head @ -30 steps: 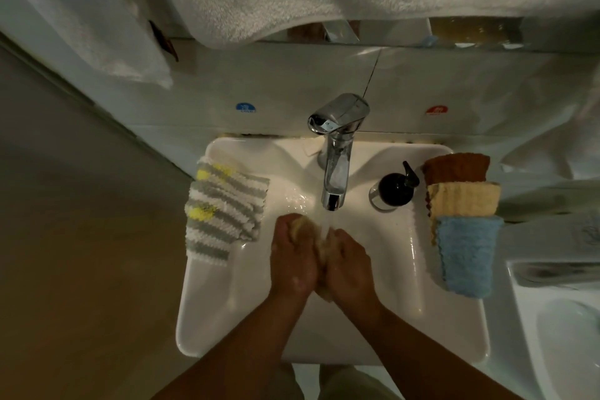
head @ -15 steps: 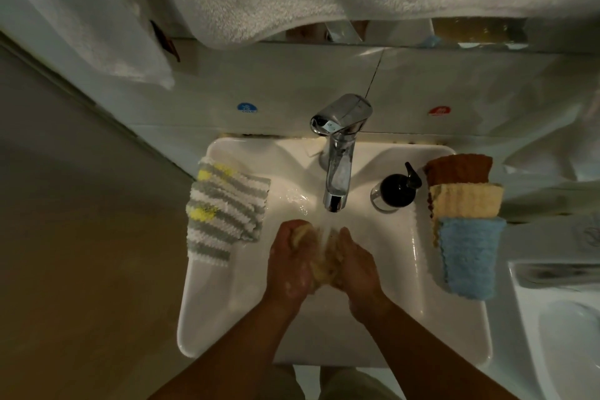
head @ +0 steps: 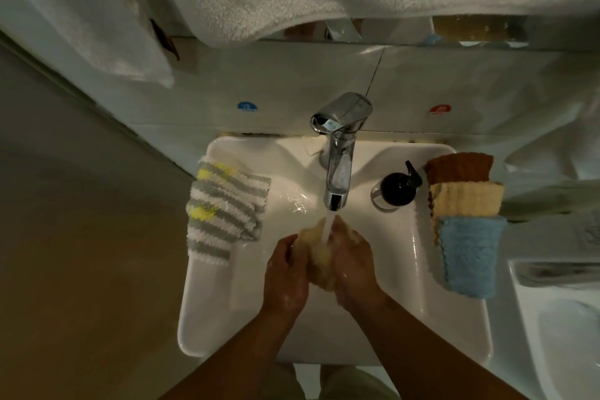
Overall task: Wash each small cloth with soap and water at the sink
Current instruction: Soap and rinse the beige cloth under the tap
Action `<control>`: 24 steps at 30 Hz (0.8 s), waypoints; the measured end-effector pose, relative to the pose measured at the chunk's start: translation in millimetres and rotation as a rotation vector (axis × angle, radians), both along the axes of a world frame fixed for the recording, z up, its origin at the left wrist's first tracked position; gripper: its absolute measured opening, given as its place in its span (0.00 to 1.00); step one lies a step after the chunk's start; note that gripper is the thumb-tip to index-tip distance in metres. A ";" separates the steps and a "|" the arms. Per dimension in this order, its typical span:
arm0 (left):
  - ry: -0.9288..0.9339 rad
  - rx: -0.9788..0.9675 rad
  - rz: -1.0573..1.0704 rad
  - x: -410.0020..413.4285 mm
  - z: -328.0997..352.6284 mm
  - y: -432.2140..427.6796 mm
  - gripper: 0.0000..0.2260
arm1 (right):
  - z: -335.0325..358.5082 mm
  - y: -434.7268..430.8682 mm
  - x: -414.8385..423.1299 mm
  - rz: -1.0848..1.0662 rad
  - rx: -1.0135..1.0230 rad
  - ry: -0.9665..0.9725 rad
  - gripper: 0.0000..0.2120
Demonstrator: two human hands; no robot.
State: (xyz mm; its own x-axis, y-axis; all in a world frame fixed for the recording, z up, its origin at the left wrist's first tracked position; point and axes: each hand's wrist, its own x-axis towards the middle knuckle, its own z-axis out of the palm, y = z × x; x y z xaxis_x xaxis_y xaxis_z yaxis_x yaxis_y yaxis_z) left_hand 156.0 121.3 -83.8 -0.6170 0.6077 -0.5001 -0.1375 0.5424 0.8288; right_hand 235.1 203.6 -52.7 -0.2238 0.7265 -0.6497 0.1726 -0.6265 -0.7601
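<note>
Both hands are over the sink basin, under the tap: left hand & right hand each have a closed grip, fingers curled round a bunched pale-yellow cloth squeezed btwn them, w/ the water stream landing on its top. A striped cloth lies on the sink's left rim. On the right rim a brown cloth, a cream cloth & a blue cloth overlap in a row, w/ a black soap pump just beside them, near the tap.
</note>
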 end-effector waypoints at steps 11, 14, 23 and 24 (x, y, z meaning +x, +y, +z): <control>-0.048 0.012 0.060 -1.4 3.9 2.5 0.07 | -10.7 -3.7 13.9 0.090 -0.024 0.038 0.07; 0.024 -0.023 0.047 -4.6 3.4 4.8 0.09 | -8.1 -3.2 15.6 0.055 0.009 -0.007 0.11; 0.044 0.021 -0.141 1.9 7.1 2.6 0.09 | -12.1 -13.5 10.4 0.175 0.014 0.014 0.10; 0.038 0.044 -0.160 1.7 6.5 2.1 0.07 | -11.0 -12.6 10.6 0.177 -0.003 0.036 0.10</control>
